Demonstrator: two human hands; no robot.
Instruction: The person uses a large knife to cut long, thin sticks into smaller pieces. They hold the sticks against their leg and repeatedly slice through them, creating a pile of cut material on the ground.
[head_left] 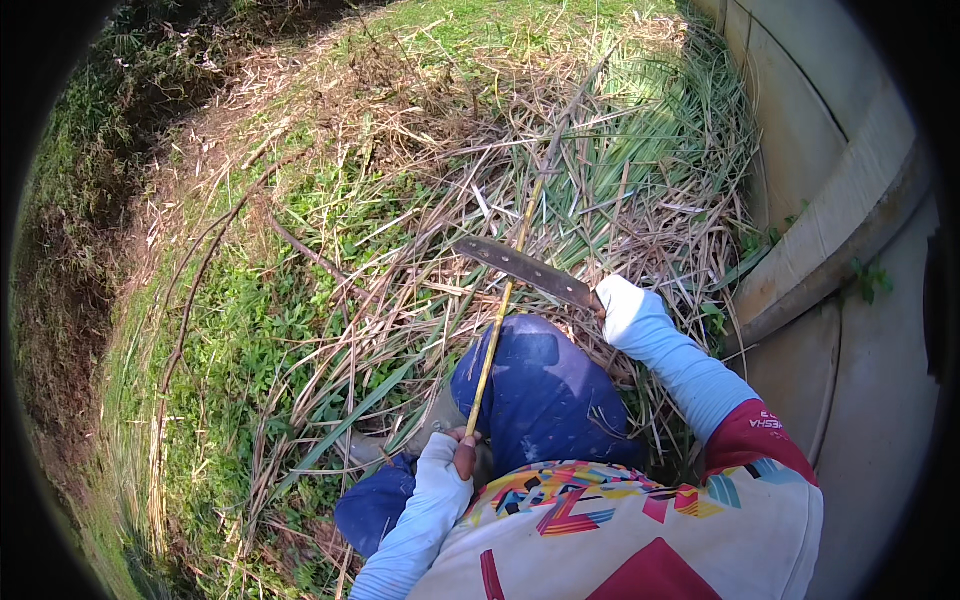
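My left hand (458, 460), in a pale sleeve that reaches over the back of it, is closed round the near end of a long thin yellow stalk (500, 325). The stalk slants away from me over my bent knee, and its far part turns grey-brown among the cut leaves. In my right hand (610, 300) is a machete (525, 268), gripped by its handle. Its dark, broad blade points left and lies across the stalk just beyond my knee. Whether blade and stalk touch, I cannot tell.
Long dry and green leaves (640, 170) cover the ground ahead. Dry curved branches (215, 235) lie on green plants to the left. A pale wall with a sloping ledge (840, 220) stands close on my right. My knee in blue trousers (545, 390) is right below the blade.
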